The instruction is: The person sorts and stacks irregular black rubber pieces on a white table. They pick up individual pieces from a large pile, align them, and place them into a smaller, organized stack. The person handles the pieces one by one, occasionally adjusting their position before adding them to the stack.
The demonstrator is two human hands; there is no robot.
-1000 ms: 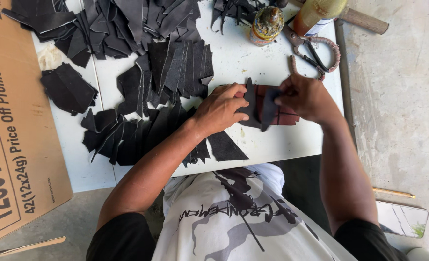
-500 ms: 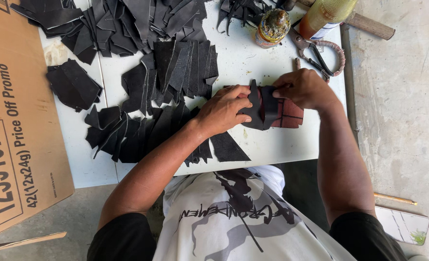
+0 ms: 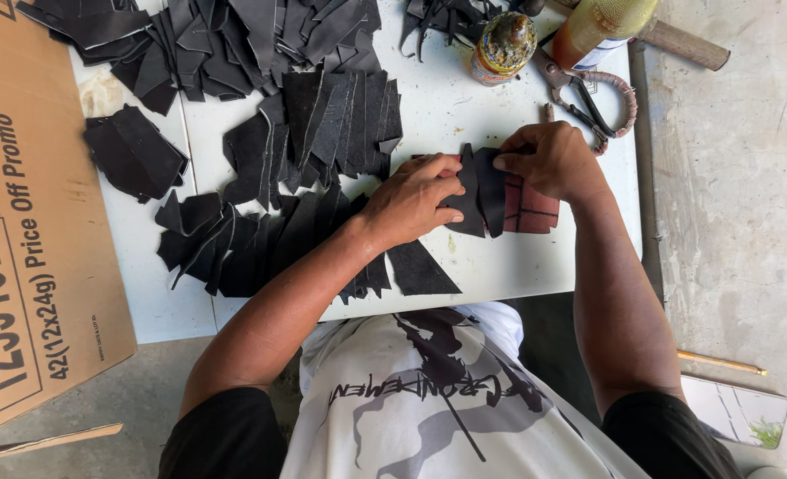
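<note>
At frame centre on the white surface (image 3: 500, 266), the left hand (image 3: 411, 200) and right hand (image 3: 548, 160) each close their grip on black leather pieces (image 3: 477, 191) over a reddish block (image 3: 528, 208), scissors (image 3: 588, 93) beyond.

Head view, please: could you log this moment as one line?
left hand: presses black leather piece | right hand: pinches same piece | red tile underneath
</note>
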